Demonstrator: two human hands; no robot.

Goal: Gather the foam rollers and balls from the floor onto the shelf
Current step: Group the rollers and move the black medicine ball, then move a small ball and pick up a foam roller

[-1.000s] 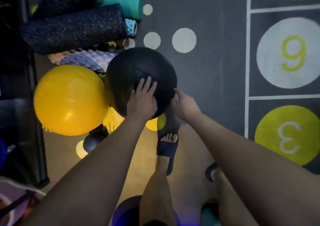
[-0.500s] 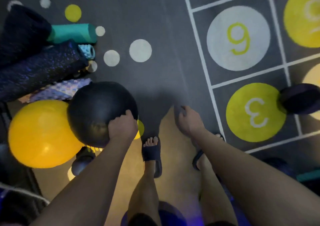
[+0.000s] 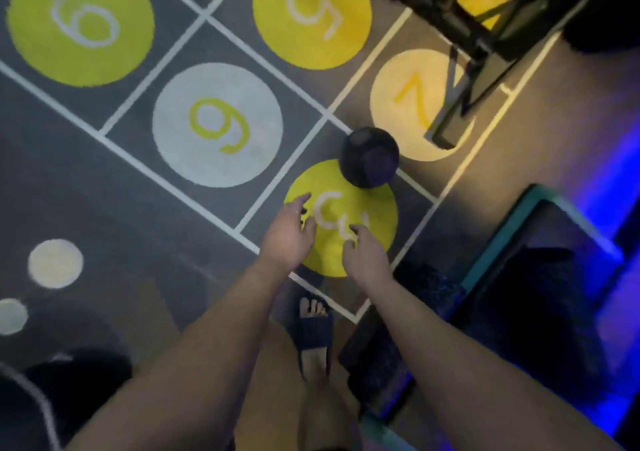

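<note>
Evidently readying a two-sided scoop, the left hand [image 3: 289,234] and right hand [image 3: 363,256] hover empty, fingers loosely spread, just short of the small dark round ball [image 3: 369,157] resting on the grey numbered rug [image 3: 138,208].

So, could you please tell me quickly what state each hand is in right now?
Left hand: open, fingers spread, holding nothing.
Right hand: open, holding nothing; the ball is untouched.

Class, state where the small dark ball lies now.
Head view: the dark ball sits right of centre, on the far edge of the green circle numbered 3, just beyond the left hand and right hand.
</note>
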